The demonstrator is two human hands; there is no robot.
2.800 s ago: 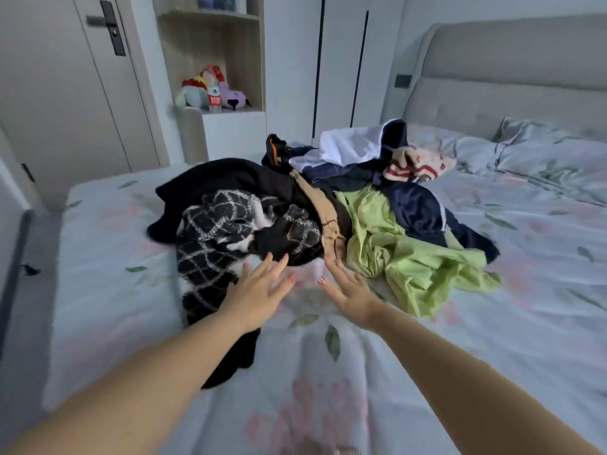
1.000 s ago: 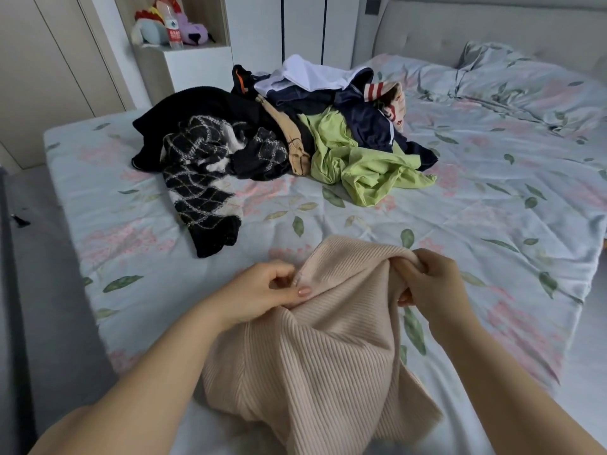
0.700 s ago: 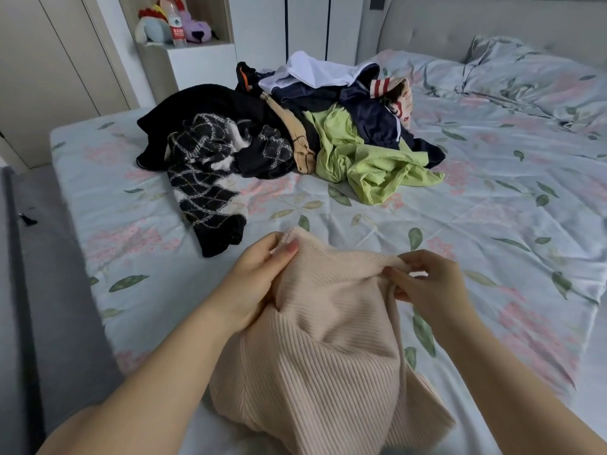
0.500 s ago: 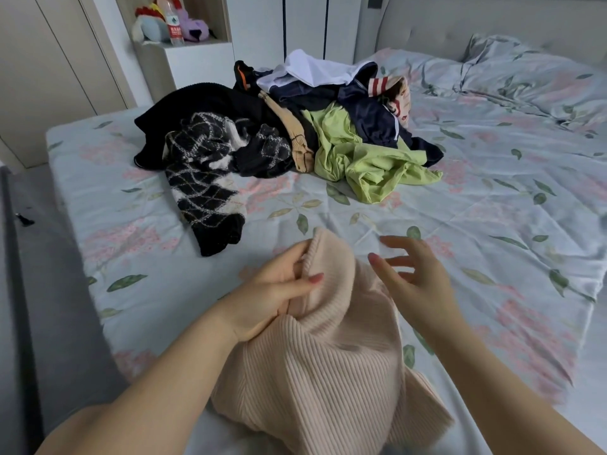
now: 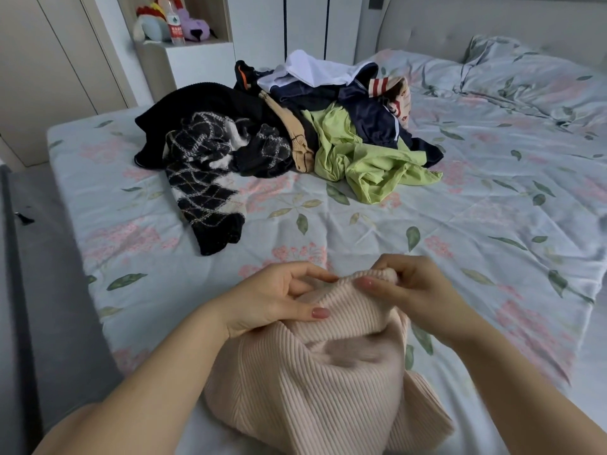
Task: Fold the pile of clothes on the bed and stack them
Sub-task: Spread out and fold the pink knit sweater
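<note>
Pink ribbed sweater [image 5: 328, 382], one, pinched by two hands: left hand [image 5: 272, 300], right hand [image 5: 417, 290].

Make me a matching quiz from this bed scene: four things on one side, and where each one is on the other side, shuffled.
1. ribbed pink sweater
2. lime green garment
3. white garment
4. plush toys

A. on the white cabinet
B. gripped by the left hand and right hand
C. top back of the pile
D. front right of the pile

Pairs: 1-B, 2-D, 3-C, 4-A
</note>
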